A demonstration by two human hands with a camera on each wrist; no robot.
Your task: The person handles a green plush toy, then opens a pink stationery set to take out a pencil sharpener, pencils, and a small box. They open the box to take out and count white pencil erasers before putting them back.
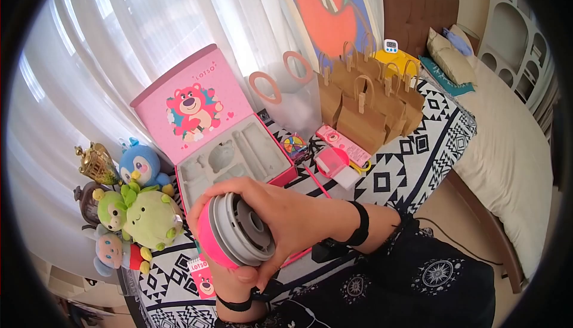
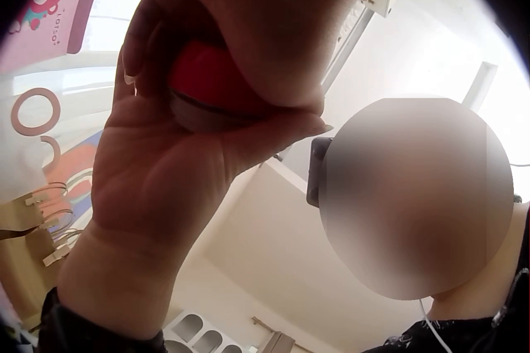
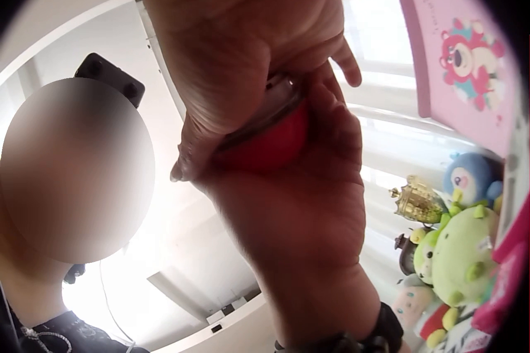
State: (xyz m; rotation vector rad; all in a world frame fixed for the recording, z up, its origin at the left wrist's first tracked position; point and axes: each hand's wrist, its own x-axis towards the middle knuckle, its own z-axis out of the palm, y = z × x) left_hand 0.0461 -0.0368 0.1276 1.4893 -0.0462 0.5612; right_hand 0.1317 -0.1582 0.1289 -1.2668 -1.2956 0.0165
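Both hands are around a round, bright pink object with stepped grey rings, held up near the body. Its grey ringed end faces up toward the head camera and shows a hollow with a round centre piece; its exact kind is unclear. My right hand reaches over it from the right, fingers curled over the far side and thumb on the near side. From below, my left hand grips its underside, mostly hidden behind it. In the left wrist view the pink side shows between the two palms.
An open pink gift box with a moulded grey insert stands behind the hands. Plush toys and a gold trophy are at left. Paper bags, a clear bag and a pink pouch sit at right; a bear card lies near.
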